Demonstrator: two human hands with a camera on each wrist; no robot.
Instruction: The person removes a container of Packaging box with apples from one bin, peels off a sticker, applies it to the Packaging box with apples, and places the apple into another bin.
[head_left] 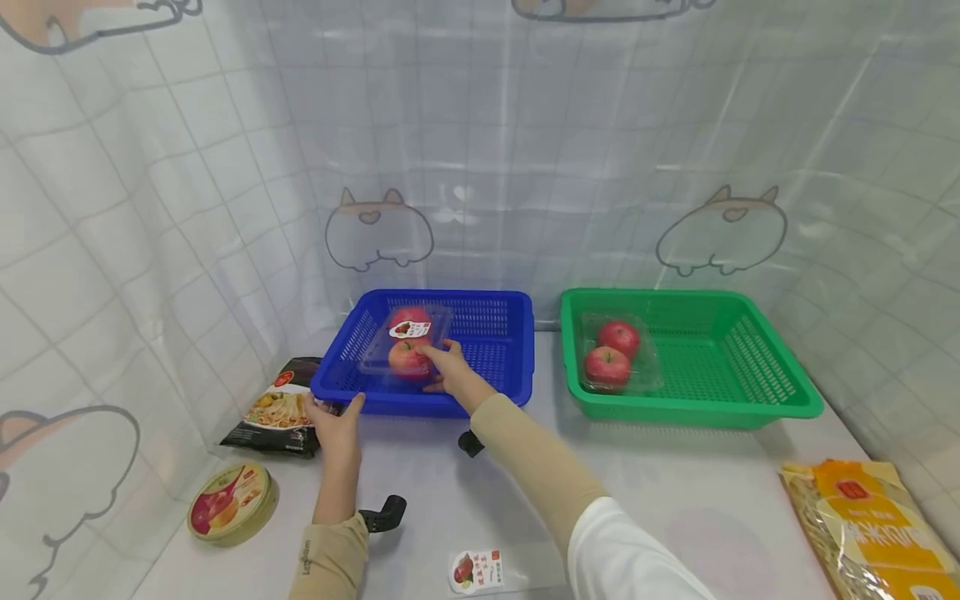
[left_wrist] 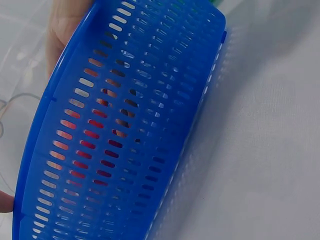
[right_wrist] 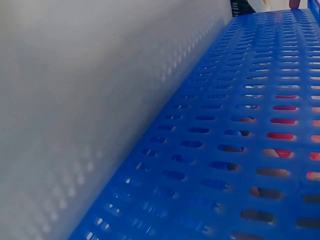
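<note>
My right hand (head_left: 447, 372) is over the blue basket's (head_left: 495, 367) near wall, fingers lightly curled on the clear apple pack (head_left: 408, 342), which lies in the basket's left half, long axis running near to far. The pack sits just beyond my grip, so the right hand is nearer. My left hand (head_left: 335, 422) rests on the basket's near-left corner, thumb over the rim, fingers spread.
</note>
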